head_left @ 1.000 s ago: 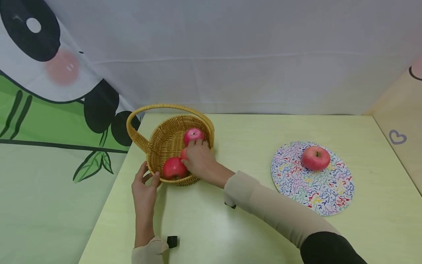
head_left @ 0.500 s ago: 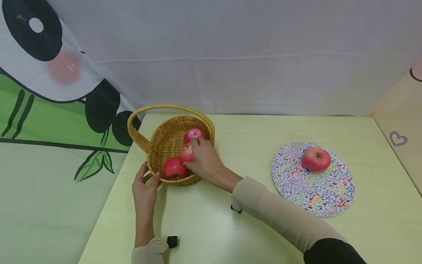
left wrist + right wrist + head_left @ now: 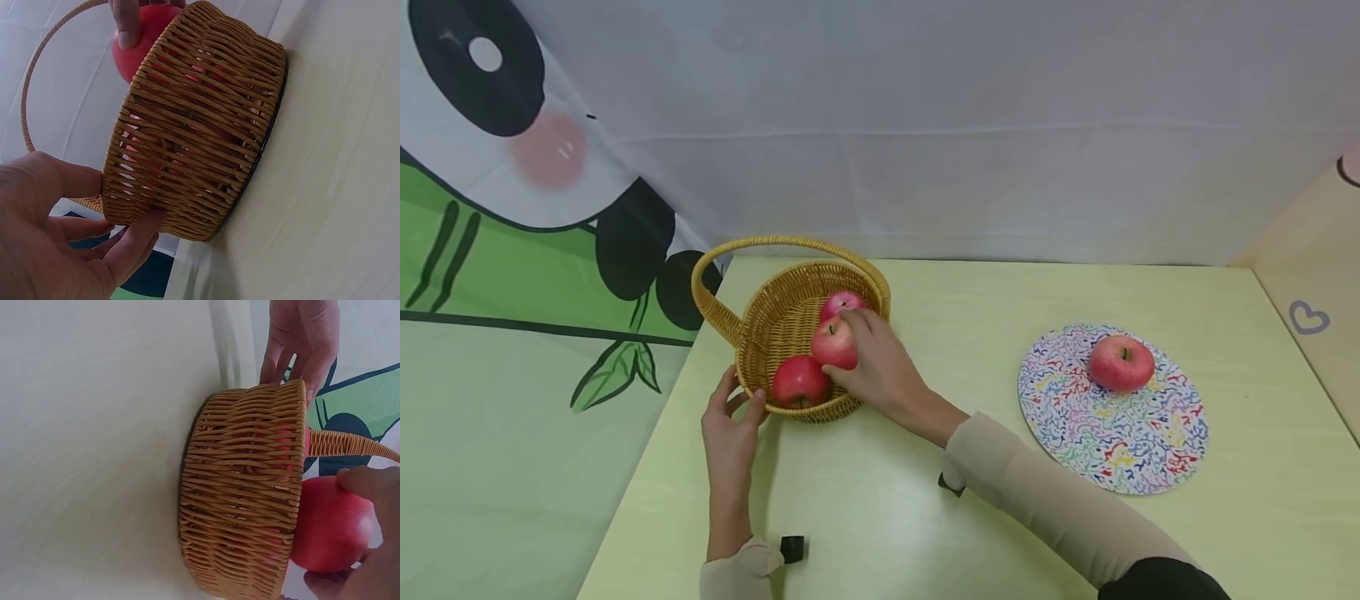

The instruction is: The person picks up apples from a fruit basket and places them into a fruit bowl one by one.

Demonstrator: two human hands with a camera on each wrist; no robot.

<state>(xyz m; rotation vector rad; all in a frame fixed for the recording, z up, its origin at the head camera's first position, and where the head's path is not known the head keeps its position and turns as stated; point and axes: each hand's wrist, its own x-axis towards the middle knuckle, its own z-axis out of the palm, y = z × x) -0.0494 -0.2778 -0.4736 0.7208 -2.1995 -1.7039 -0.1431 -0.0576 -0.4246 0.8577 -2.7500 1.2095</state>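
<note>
A brown wicker basket (image 3: 784,329) with a tall arched handle stands at the left of the table. My left hand (image 3: 730,433) holds its near left rim, thumb at the rim and fingers against the woven side (image 3: 187,137). Over the basket, my right hand (image 3: 883,367) grips a red apple (image 3: 833,343) between thumb and fingers; the right wrist view shows this apple (image 3: 331,525) at rim height. Two more apples lie inside: a deep red apple (image 3: 800,381) at the near side and a pinkish apple (image 3: 842,303) behind, partly hidden by the right hand.
To the right lies a round mat (image 3: 1105,450) with colourful squiggles, bearing one red apple (image 3: 1122,363). A pale curtain (image 3: 925,167) hangs behind the table (image 3: 970,333). A printed cloth (image 3: 512,275) covers the left side.
My right hand has drawn the gripped apple up from between the other two, moving slightly right and toward me. The left hand stays on the basket rim.
</note>
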